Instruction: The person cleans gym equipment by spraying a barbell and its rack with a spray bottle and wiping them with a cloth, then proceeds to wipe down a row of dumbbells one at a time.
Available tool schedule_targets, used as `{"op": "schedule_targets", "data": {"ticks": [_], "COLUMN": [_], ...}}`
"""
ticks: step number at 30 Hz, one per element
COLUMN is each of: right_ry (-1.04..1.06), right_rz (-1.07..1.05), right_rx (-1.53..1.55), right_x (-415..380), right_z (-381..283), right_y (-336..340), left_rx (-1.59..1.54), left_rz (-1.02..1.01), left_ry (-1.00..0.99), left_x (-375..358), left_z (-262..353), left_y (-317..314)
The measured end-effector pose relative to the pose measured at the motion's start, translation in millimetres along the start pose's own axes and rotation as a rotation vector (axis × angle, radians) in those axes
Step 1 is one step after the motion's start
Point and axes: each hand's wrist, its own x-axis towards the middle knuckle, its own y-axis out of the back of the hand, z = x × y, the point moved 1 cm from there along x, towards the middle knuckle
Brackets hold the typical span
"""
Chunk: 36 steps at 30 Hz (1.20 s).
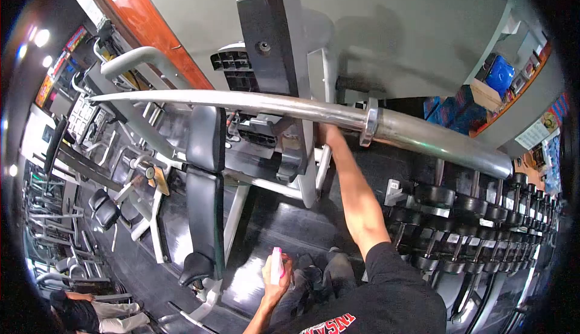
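Note:
My left hand point(278, 276) is closed around a small white and pink bottle point(277, 266) at the lower middle. My right arm reaches up to the rack's upright point(272, 50). There my right hand point(328, 133) is just below the long metal barbell point(272, 103), beside the upright; its fingers are hidden, and I cannot tell what it touches. The barbell lies across the rack, its thick sleeve point(441, 141) pointing right. A black padded bench point(204, 207) stands left of my hands.
Rows of dumbbells point(471, 237) fill a rack at the right. Gym machines point(106, 207) stand at the left. A person point(96, 316) is at the lower left. Behind the rack are a grey wall point(399, 32) and an orange door point(142, 20). Boxes point(477, 101) sit at the upper right.

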Motion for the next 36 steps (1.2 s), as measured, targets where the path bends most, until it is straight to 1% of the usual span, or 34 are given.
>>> {"op": "schedule_targets", "data": {"ticks": [1, 2, 3, 4, 5, 6, 7, 8, 9, 11, 12, 13, 15, 16, 17, 19, 21, 22, 23, 25, 26, 28, 29, 30, 32, 33, 34, 35, 36], "right_ry": [0.095, 0.100, 0.198, 0.295, 0.298, 0.299, 0.293, 0.222, 0.156, 0.075, -0.031, -0.140, 0.089, 0.280, 0.295, 0.386, 0.587, 0.640, 0.771, 0.809, 0.807, 0.522, 0.513, 0.483, 0.449, 0.456, 0.517, 0.576, 0.738], "right_rz": [-0.063, -0.055, -0.053, -0.051, -0.043, 0.040, 0.124, 0.075, 0.023, 0.124, 0.168, 0.214, 0.453, 0.509, 0.562, 0.667, 0.707, 0.590, 0.618, 0.670, 0.675, 0.560, 0.565, 0.593, 0.663, 0.664, 0.642, 0.617, 0.602], "right_rx": [0.095, 0.099, 0.016, -0.069, -0.069, -0.286, -0.500, -0.323, -0.146, -0.321, -0.346, -0.367, -0.236, -0.323, -0.414, -0.559, -0.770, -0.967, -1.114, -1.290, -1.291, -1.172, -1.177, -1.099, -0.918, -0.921, -0.882, -0.841, -1.001], "right_x": [5, -6, -15, -22, -26, -26, -28, -40, -55, -89, -115, -137, -173, -167, -164, -165, -168, -170, -168, -175, -178, -189, -197, -201, -206, -211, -217, -219, -217], "right_z": [-18, -28, -37, -41, -31, -9, 16, 44, 74, 156, 183, 205, 208, 214, 219, 165, 147, 147, 167, 188, 197, 212, 219, 220, 220, 216, 210, 205, 197], "right_y": [-5, -14, -22, -26, -20, -3, 16, 32, 49, 104, 117, 122, 84, 70, 62, -4, -36, -34, -25, -18, -12, 2, 8, 12, 19, 17, 11, 5, -8], "left_rx": [-0.020, -0.040, -0.039, -0.131, -0.224, -0.224, -0.161, -0.095, -0.090, -0.190, -0.219, -0.213, -0.136, -0.131, -0.156, -0.177, -0.141, -0.125, -0.128, -0.016, -0.172, -0.206, -0.240, -0.263, -0.244, -0.217, -0.238, -0.239, -0.218], "left_rz": [-0.003, -0.008, -0.017, -0.021, -0.025, -0.033, -0.041, -0.052, -0.062, -0.087, -0.108, -0.106, -0.142, -0.149, -0.167, -0.196, -0.234, -0.253, -0.262, -0.203, -0.217, -0.245, -0.270, -0.296, -0.328, -0.350, -0.283, -0.277, -0.255], "left_ry": [0.026, 0.051, 0.046, 0.106, 0.171, 0.172, 0.130, 0.088, 0.087, 0.154, 0.202, 0.197, 0.091, 0.088, 0.091, 0.087, 0.193, 0.220, 0.220, 0.010, 0.184, 0.223, 0.262, 0.217, 0.227, 0.236, 0.212, 0.204, 0.211], "left_x": [-3, -5, -5, -5, -7, -6, -5, -5, -6, -11, -15, -16, -18, -16, -15, -13, -17, -19, -20, -19, -23, -24, -27, -24, -17, -14, -13, -11, -9], "left_z": [-8, -14, -15, -15, -15, -13, -10, -10, -12, -17, -23, -27, -30, -26, -20, -15, -18, -21, -25, -34, -40, -53, -58, -56, -49, -45, -39, -39, -40], "left_y": [5, 10, 14, 17, 20, 23, 25, 30, 33, 37, 38, 39, 39, 40, 40, 44, 47, 47, 45, 43, 43, 42, 43, 41, 43, 44, 43, 41, 40]}}
